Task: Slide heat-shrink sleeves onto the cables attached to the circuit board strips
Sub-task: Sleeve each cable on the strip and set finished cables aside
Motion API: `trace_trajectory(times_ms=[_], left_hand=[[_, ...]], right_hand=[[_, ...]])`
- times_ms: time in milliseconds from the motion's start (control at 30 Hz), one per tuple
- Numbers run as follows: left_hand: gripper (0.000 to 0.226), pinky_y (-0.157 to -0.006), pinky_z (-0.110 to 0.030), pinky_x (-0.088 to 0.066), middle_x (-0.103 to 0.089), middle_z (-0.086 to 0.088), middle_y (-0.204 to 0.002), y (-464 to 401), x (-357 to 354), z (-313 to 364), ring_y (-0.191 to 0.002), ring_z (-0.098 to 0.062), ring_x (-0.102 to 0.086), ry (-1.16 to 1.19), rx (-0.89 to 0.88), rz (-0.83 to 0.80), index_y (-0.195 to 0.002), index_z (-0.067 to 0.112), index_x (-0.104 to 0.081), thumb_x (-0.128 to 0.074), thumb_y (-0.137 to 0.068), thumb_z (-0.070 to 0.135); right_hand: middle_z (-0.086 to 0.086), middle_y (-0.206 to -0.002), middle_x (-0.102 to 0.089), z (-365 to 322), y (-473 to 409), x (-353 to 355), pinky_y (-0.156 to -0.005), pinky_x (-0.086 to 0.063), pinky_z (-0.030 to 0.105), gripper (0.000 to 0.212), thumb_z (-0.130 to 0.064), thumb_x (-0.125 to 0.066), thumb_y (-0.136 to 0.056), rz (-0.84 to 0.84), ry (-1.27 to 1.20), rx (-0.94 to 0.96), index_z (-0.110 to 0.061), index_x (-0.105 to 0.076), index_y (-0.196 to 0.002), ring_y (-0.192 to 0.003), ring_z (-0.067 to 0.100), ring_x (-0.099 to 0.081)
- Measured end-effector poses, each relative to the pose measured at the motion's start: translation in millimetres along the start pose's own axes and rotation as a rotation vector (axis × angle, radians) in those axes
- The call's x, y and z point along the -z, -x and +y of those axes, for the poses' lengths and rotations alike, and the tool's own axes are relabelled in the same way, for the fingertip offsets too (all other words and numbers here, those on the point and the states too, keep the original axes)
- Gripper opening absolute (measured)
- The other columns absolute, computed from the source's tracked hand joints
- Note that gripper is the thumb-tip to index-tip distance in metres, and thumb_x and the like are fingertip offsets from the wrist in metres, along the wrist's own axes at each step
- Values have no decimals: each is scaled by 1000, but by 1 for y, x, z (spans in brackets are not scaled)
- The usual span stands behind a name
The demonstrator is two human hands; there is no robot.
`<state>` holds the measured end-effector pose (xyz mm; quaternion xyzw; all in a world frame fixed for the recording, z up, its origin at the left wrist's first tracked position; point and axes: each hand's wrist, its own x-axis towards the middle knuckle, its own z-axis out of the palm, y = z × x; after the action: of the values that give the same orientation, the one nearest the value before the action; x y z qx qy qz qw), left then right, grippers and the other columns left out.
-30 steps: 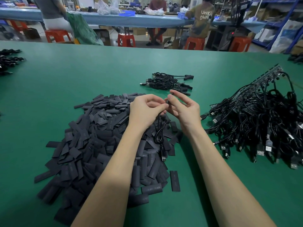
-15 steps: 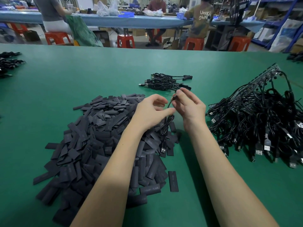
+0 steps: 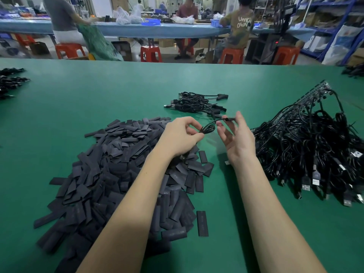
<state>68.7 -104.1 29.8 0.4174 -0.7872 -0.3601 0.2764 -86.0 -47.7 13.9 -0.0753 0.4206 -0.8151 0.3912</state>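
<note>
Hands now farther forward, one cable [image 3: 209, 128] between two hands.

Both bare forearms are being extended forward from the lower edge of the view, wrists converging toward the centre. The left hand [image 3: 180, 135] is being held palm-down with fingers curled, thumb and forefinger being pinched together on a thin black cable [image 3: 209, 128]. The right hand [image 3: 237, 137] is being held just beside it, palm turned inward, fingers loosely spread and mostly straight, the far cable end being pinched at the upper fingertips [image 3: 237, 117]. The hands are being kept apart.
</note>
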Motion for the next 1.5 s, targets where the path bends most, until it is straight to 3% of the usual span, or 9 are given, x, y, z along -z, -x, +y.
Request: trace_trajectory(times_ms=[133,233,367,467,700,900,1133,1300,1500], left_hand=[[16,-69,-9,-46,-74,15,-85,-20,11,9,-76,2,-67,24,-38,71,-99,30,-71,-77,-85,25],[18,-75,-18,-48,-71,15,-83,-55,25,21,-76,0,-63,-51,-92,141,-101,25,-66,-74,-86,20],[16,-88,-34,-53,-65,7,-90,-114,39,36,-94,-20,-65,-263,-183,182,-98,22,-59,-71,-89,18],[12,-89,-37,-52,-65,2,-102,-155,41,37,-102,-23,-62,-417,-226,186,-99,22,-59,-66,-92,17],[26,-93,-38,-52,-65,-7,-121,-201,21,14,-112,-30,-60,-618,-162,13,-107,15,-66,-50,-93,-1],[43,-110,-37,-42,-57,-11,-144,-194,8,-19,-131,-30,-52,-674,-39,-191,-141,12,-55,-54,-99,20],[41,-111,-37,-38,-56,-12,-138,-139,4,-3,-129,-26,-50,-441,-126,-78,-135,12,-56,-61,-97,27],[14,-94,-25,-47,-69,8,-104,-57,-26,26,-98,-9,-62,-24,-156,57,-104,20,-69,-69,-92,28],[22,-92,-26,-48,-72,6,-107,-9,-64,47,-101,-11,-62,114,-59,-43,-107,19,-72,-62,-97,35]], right_hand=[[8,-97,-73,10,1,-1,-62,-61,29,26,-36,-43,-107,-16,172,-66,-12,-53,-111,-76,23,-72],[8,-96,-73,21,0,-3,-59,-58,26,15,-25,-51,-104,-9,434,-8,-12,-59,-105,-67,17,-64],[-4,-88,-76,36,-4,-4,-87,-58,44,22,-36,-58,-94,-24,882,135,-22,-71,-85,-77,19,-69],[-9,-78,-73,42,-5,-5,-81,-56,37,29,-45,-56,-90,-3,1010,206,-24,-73,-78,-81,20,-70],[-16,-77,-69,47,-7,-5,-73,-51,31,28,-45,-54,-91,56,1161,311,-27,-70,-77,-75,15,-64],[-14,-77,-70,47,-6,-4,-73,-52,33,27,-43,-54,-90,40,1153,314,-26,-70,-77,-74,17,-65],[-11,-75,-70,44,-2,-7,-70,-50,30,26,-43,-54,-86,37,1152,287,-27,-72,-77,-77,16,-65],[-4,-72,-72,31,2,-7,-69,-52,34,20,-34,-56,-81,-38,1015,180,-23,-70,-70,-74,23,-68],[11,-77,-67,-5,1,12,-56,-43,30,12,-19,-61,-88,-181,1042,75,-11,-67,-82,-64,20,-58]])
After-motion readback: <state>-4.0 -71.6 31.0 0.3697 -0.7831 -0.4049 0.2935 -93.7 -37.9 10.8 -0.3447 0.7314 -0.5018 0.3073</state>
